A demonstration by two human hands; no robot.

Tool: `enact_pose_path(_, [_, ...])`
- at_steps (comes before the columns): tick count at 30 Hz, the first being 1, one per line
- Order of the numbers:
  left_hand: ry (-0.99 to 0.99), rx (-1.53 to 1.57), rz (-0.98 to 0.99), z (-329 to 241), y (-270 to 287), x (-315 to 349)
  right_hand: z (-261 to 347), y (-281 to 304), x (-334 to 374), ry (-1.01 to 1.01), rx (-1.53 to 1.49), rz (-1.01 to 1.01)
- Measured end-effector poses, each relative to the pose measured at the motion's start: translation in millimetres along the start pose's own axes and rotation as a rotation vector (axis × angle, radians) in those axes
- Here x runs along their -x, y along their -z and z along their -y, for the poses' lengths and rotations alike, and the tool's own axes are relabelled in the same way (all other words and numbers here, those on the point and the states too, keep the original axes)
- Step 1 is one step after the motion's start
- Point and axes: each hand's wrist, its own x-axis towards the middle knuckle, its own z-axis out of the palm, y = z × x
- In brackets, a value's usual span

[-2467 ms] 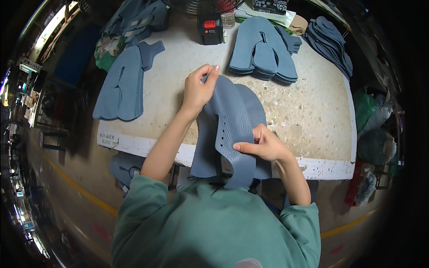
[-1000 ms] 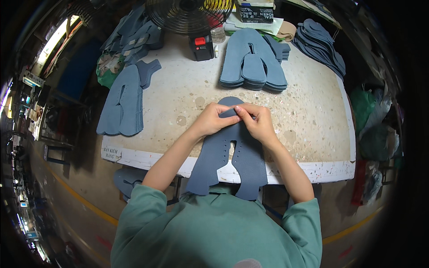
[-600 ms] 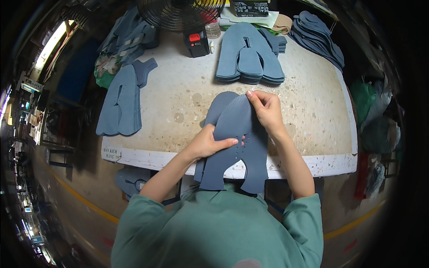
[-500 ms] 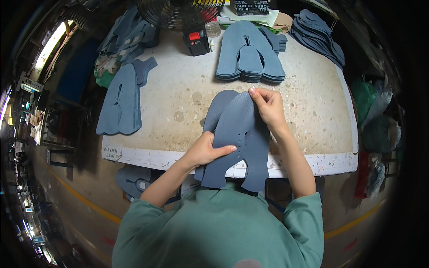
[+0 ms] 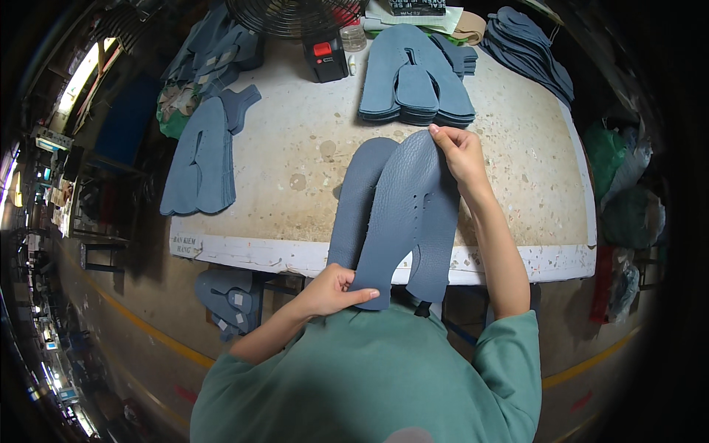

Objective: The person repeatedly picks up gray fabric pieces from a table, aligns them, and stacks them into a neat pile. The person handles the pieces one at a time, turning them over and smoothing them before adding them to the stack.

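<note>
A blue-grey leather shoe-upper piece (image 5: 399, 199) with a pebbled face, small punched holes and two lower legs is held up over the table's front edge. The thumb and fingers of my right hand (image 5: 459, 153) pinch its rounded top edge. Lower down, my left hand (image 5: 334, 292) grips the end of its left leg, thumb on the face. Behind it, a second blue-grey upper piece (image 5: 348, 199) shows along the left side; its lower end runs down to my left hand, and part of it is hidden.
On the worn table (image 5: 288, 148) lie a stack of uppers (image 5: 417, 77) at the back, another stack (image 5: 198, 162) at left and curved pieces (image 5: 526, 55) at far right. A black-and-red battery (image 5: 325, 60) stands below a fan (image 5: 295, 16). More cut pieces (image 5: 229, 292) sit beneath the table's front edge.
My left hand has slid from the middle of the upper down to its left leg end. My right hand, still pinching the top, has moved slightly up and right with it.
</note>
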Motion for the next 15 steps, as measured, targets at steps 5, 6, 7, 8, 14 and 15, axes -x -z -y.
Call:
enact_pose_path(5, [0.092,0.124,0.041,-6,4,18,-9,2,-3,-0.011,-0.023,0.068])
enact_pose_path(6, [0.108,-0.075,0.108,-13,13,21,-10,3,-4,-0.048,0.016,0.129])
enact_pose_path(7, [0.067,-0.094,0.142,-19,18,25,-11,3,-5,-0.086,0.054,0.189])
enact_pose_path(8, [0.093,-0.141,0.161,-25,22,31,-10,4,-6,-0.124,0.091,0.248])
enact_pose_path(14, [-0.272,-0.048,-0.248,-32,50,25,19,18,12,0.289,0.544,-0.024])
enact_pose_path(15, [-0.287,-0.053,-0.324,-28,52,21,27,21,18,0.350,0.618,-0.049])
